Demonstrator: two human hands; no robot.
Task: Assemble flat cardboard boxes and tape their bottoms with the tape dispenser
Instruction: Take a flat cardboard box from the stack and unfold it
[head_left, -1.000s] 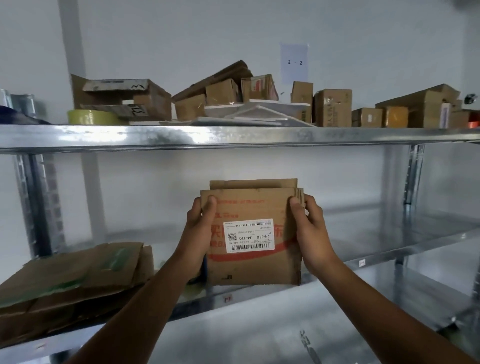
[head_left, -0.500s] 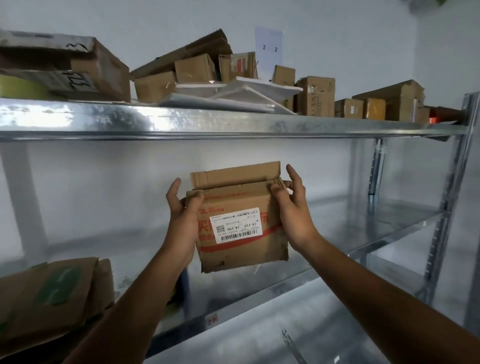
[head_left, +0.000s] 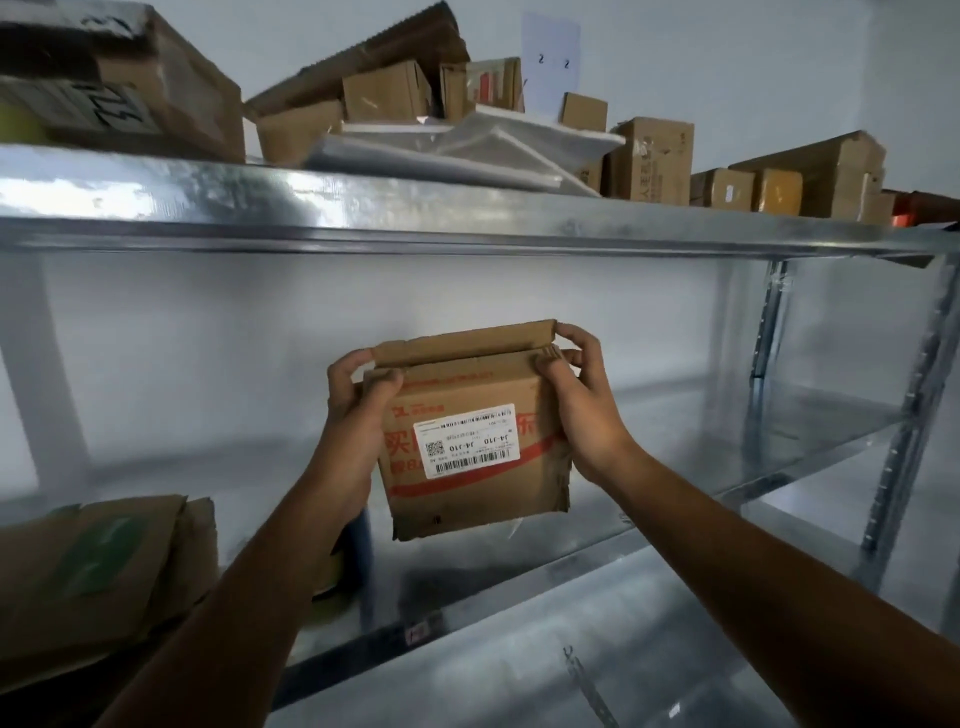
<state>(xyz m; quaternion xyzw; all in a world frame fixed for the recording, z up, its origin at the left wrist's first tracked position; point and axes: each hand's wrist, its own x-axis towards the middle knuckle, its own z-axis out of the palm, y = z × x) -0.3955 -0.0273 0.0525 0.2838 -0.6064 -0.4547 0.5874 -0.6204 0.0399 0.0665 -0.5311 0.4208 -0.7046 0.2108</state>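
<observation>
View from a head camera, looking up at a metal shelving unit against a white wall. At centre, two bare hands hold a flattened cardboard box (head_left: 467, 467) in the air, in front of the wall and between the top shelf (head_left: 467, 223) and the middle shelf (head_left: 810, 431), touching neither. The box is tilted a little, its right side higher. A white barcode label (head_left: 466, 440) sits on the front w/ red print around it; the label text reads upside down. One flap (head_left: 462, 343) stands up along the box's top edge at the back.

The left hand (head_left: 358, 415) grasps the box's upper left corner – thumb on the front face, fingers curled behind. The right hand (head_left: 576, 410) grasps the upper right corner, thumb pressed on the front, fingertips (head_left: 571, 332) hooked at the end of the raised flap.

The top shelf carries approx. a dozen small brown boxes (head_left: 654, 161), some flat white packets (head_left: 467, 150) and a big open carton (head_left: 156, 93) at far left. A pale paper sign (head_left: 550, 57) w/ the digits 2 and 2 is on the wall above. At lower left, a stack of flat cardboard (head_left: 93, 571) w/ green tape lies on the middle shelf – blurred. A perforated upright post (head_left: 904, 426) stands at right.
</observation>
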